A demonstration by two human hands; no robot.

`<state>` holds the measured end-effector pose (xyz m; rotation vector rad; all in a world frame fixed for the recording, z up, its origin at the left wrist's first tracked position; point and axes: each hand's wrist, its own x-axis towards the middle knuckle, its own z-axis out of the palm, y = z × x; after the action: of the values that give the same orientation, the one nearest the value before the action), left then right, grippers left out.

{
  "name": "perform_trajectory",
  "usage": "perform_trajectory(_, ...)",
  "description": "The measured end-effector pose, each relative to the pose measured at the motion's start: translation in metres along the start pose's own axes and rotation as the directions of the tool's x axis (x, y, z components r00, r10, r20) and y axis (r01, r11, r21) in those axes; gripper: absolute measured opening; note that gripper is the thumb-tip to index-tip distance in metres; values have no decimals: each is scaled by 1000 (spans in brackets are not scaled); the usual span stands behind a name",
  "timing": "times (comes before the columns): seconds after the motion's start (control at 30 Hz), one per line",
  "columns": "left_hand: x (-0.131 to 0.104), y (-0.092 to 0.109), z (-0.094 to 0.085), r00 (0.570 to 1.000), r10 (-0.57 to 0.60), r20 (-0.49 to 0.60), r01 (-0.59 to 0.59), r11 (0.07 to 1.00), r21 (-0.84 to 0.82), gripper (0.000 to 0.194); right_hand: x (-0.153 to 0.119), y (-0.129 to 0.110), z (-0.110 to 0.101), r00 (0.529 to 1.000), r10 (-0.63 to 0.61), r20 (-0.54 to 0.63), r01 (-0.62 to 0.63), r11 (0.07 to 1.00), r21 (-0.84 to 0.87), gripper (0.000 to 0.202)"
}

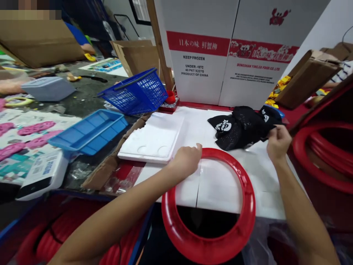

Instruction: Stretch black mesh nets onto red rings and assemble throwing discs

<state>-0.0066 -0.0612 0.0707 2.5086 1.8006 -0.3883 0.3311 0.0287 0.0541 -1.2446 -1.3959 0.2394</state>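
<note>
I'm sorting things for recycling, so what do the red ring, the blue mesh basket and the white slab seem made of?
Red ring: glossy, probably hard plastic, from its sharp highlights and molded bumps.
Blue mesh basket: smooth, likely plastic, judging by its regular molded lattice.
White slab: matte foam, likely polystyrene, given its thick, jagged edge.

Shows glossy plastic on the red ring (249,200), matt cloth on the black bundle (242,127), smooth plastic on the blue tray (95,144).
</note>
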Motion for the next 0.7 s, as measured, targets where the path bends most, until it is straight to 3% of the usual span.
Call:
perform_trajectory(0.07,-3,-4,-8,1000,-23,5,23,999,-39,31,-13,0,5,998,69,-5,-67,985,162,33)
perform_trajectory(0.13,7,0,-14,990,89,-110,-109,976,-188,45,-23,-8,5,973,158,166,-206,922,328,32)
perform_trajectory(0.17,15,6,-16,961,169,-218,-232,923,-308,53,-27,-14,4,936,194,293,-301,874,381,32)
perform_trajectory(0.23,36,20,-16,845,279,-456,-509,683,-525,67,-35,-26,3,806,226,548,-480,791,380,35)
perform_trajectory(0.27,46,27,-15,798,297,-524,-594,531,-604,67,-37,-31,4,744,230,628,-528,777,341,39)
perform_trajectory(0.3,53,33,-13,781,309,-542,-624,393,-676,59,-40,-35,5,693,234,682,-560,771,304,41)
perform_trajectory(0.37,63,39,-9,813,356,-461,-545,184,-818,39,-42,-39,10,637,252,728,-604,751,268,42)
perform_trajectory(0.43,65,37,-5,847,426,-319,-365,29,-931,40,-44,-40,17,660,274,700,-607,743,281,41)
perform_trajectory(0.5,63,32,-2,861,461,-215,-192,-97,-977,43,-49,-41,23,644,261,719,-608,745,274,52)
perform_trajectory(0.53,62,30,-1,875,450,-178,-122,-150,-981,46,-52,-43,25,608,231,760,-605,755,255,57)
perform_trajectory(0.6,61,27,0,904,410,-124,-35,-218,-975,52,-58,-47,28,472,150,869,-585,790,182,64)
perform_trajectory(0.63,60,25,0,913,395,-103,-6,-238,-971,55,-60,-48,27,401,121,908,-576,804,147,64)
perform_trajectory(0.7,58,20,0,906,417,-74,30,-239,-971,56,-60,-49,22,309,112,944,-588,803,98,53)
